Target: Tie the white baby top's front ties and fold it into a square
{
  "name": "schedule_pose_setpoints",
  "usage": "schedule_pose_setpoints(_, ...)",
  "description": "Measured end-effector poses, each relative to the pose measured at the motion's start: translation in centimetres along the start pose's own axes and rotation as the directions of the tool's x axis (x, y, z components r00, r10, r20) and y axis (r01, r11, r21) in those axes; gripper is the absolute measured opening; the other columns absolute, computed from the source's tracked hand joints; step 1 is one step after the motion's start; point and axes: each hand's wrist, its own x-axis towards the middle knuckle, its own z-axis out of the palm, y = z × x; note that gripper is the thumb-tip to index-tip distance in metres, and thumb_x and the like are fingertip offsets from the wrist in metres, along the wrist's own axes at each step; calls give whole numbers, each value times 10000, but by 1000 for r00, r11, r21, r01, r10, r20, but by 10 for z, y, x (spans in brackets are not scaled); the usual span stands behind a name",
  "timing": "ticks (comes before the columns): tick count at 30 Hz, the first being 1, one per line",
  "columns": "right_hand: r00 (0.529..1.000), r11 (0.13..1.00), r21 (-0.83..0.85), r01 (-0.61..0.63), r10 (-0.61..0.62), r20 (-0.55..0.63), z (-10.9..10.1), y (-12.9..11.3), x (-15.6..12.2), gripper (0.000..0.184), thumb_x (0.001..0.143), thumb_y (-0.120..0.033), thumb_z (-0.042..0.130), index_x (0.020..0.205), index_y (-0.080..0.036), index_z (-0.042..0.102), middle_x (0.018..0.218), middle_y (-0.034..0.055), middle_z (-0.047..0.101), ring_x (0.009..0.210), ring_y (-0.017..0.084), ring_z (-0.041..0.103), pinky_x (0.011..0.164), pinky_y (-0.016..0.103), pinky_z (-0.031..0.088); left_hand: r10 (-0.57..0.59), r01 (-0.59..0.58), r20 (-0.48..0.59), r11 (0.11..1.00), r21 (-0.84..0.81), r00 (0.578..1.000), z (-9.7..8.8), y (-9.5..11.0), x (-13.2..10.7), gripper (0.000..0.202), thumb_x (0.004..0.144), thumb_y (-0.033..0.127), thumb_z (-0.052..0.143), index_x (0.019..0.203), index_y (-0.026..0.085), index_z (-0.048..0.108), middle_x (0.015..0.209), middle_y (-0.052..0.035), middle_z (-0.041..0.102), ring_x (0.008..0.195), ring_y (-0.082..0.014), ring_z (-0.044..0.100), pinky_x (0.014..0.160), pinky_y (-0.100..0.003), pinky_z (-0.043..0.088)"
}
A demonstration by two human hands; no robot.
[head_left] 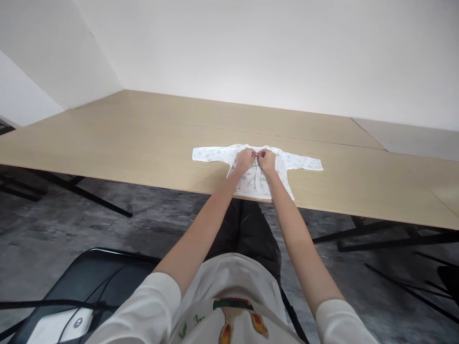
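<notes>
A small shirt of thin, soft white cloth with a faint grey print lies flat on the tabletop, just right of the frame's centre and close to the near edge. The tabletop is pale wood-grain laminate, smooth and matt, with a thin seam running across it behind the shirt. The left hand and right hand meet at the top of the shirt's front opening, knuckles nearly touching. The fingers of each hand are pinched shut on the cloth there, each on its own edge of the opening. What sits between the fingertips, a snap or a tie, is too small to make out. The hands and wrists cover the neckline and part of the chest, and the print is too faint to read. The shirt's long axis runs across the frame, sleeve tip to sleeve tip, dipping a little toward the right. Its neck points away from the person and its hem toward the near edge, which the hem reaches or just overhangs. Both sleeves lie straight and flat. Below the tabletop are thin black metal legs and a mottled grey floor. At lower left a black chair with a glossy seat is cut off by the frame. A dark cable crosses it. A plain white wall fills the top.
</notes>
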Motion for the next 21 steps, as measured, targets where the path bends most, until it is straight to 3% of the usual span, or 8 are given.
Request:
schedule_pose_setpoints(10,993,995,67,-72,78,-87,2,2,0,207,713,-158,528,821,-134,703,807,89,716,774,207,655,823,310,501,22,-23,-13,998,-50,1000,-1,-1,-2,221,937,236,462,1007,210,670,1120,-68,667,1059,-206,577,957,-350,403)
schedule_pose_setpoints(18,991,981,165,-103,115,-64,0,7,2,242,746,-231,520,871,-156,713,750,55,712,758,205,666,764,297,517,87,-86,6,988,-130,996,-3,-4,1,227,906,271,508,971,206,716,1082,-68,702,1047,-229,601,975,-365,400)
schedule_pose_setpoints(21,983,953,255,-163,180,-45,0,10,5,252,717,-251,564,907,-154,700,696,30,692,689,188,650,698,278,517,121,-104,73,973,-206,990,-6,-10,3,237,870,282,559,1031,201,712,1134,-60,694,1049,-216,607,954,-328,422)
